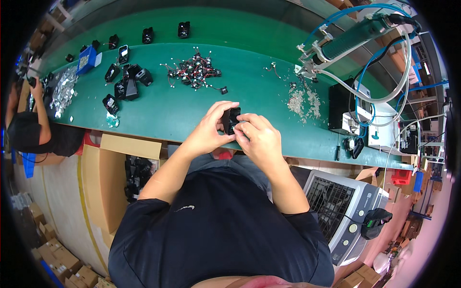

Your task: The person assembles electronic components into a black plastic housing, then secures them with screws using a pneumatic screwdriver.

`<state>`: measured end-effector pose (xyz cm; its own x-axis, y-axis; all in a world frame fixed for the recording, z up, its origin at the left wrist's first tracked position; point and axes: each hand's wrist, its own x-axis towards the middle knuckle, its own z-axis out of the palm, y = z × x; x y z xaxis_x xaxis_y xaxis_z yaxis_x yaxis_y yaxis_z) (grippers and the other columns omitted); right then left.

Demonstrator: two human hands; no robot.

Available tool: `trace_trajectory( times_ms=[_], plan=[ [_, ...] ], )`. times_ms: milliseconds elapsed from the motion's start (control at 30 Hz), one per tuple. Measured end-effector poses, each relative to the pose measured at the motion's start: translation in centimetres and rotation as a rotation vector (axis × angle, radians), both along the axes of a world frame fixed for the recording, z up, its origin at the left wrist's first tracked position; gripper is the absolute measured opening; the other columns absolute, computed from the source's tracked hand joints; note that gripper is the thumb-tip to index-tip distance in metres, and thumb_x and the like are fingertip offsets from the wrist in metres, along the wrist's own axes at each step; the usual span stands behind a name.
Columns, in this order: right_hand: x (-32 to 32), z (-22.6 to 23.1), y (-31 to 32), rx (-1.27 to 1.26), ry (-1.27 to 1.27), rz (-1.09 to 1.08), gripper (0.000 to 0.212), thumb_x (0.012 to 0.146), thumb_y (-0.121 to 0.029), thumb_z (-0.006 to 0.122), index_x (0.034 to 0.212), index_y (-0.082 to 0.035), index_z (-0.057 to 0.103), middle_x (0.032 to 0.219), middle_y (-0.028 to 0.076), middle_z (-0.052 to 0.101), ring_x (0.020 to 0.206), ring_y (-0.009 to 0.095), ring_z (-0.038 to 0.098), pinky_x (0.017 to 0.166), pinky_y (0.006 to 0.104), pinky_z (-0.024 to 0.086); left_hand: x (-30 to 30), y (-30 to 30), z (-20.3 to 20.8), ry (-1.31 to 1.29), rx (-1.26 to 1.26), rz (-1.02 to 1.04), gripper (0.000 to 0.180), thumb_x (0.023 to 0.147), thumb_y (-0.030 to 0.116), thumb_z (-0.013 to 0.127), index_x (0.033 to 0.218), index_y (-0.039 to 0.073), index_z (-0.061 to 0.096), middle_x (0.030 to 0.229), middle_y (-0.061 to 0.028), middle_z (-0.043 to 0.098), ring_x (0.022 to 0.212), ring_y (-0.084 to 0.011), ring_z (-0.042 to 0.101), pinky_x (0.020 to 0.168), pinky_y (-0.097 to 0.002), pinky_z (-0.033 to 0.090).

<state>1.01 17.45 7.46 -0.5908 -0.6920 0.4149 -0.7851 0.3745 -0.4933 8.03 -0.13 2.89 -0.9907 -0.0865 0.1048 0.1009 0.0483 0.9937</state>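
Just above the near edge of the green workbench [158, 108], my left hand [210, 126] grips a small black plastic housing [234, 119] by its side. My right hand [259, 138] is at the housing's right side, its thumb and fingers pinched together at the opening. Whatever those right fingers hold, if anything, is too small to make out. Beyond my hands lies a heap of small black parts with red and black wires [196, 71]. More black housings [127, 81] are grouped to the left of it.
At the right, a screwdriver arm with hoses [353, 41] overhangs a scatter of small pale pieces [303, 101]. A blue bin [87, 60] stands far left, near a co-worker [33, 122]. An open carton [108, 177] and a grey air cooler [343, 211] flank me below the bench.
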Motion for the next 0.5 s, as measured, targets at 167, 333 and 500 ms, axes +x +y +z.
trace_trajectory(
  times_ms=[167, 333, 500],
  plan=[
    [0.04, 0.19, -0.18, -0.013, -0.011, -0.006, 0.012, 0.077, -0.008, 0.079, 0.086, -0.009, 0.072, 0.104, 0.002, 0.072, 0.09, 0.022, 0.071, 0.072, 0.0364, 0.059, -0.1, 0.12, 0.47, -0.043, 0.012, 0.034, 0.08, 0.076, -0.011, 0.081, 0.147, 0.005, 0.049, 0.14, -0.0067, 0.043, 0.128, -0.0218, 0.059, 0.105, -0.0361, 0.055],
    [0.25, 0.09, -0.33, -0.018, -0.002, -0.016, 0.012, 0.078, -0.008, 0.078, 0.088, -0.01, 0.073, 0.105, 0.003, 0.069, 0.09, 0.023, 0.068, 0.072, 0.0374, 0.058, -0.02, 0.15, 0.69, -0.016, 0.092, 0.004, 0.077, 0.074, -0.009, 0.084, 0.143, 0.005, 0.052, 0.137, -0.0071, 0.046, 0.125, -0.0212, 0.06, 0.103, -0.0367, 0.056],
    [0.65, 0.2, -0.5, 0.039, -0.067, -0.088, 0.012, 0.077, -0.009, 0.078, 0.088, -0.01, 0.074, 0.106, 0.005, 0.063, 0.093, 0.026, 0.064, 0.073, 0.0396, 0.057, -0.4, -0.28, 0.05, 0.149, -0.369, 0.075, 0.078, 0.068, 0.0, 0.089, 0.138, 0.007, 0.055, 0.132, -0.0114, 0.057, 0.121, -0.0274, 0.062, 0.1, -0.0387, 0.055]
  ],
)
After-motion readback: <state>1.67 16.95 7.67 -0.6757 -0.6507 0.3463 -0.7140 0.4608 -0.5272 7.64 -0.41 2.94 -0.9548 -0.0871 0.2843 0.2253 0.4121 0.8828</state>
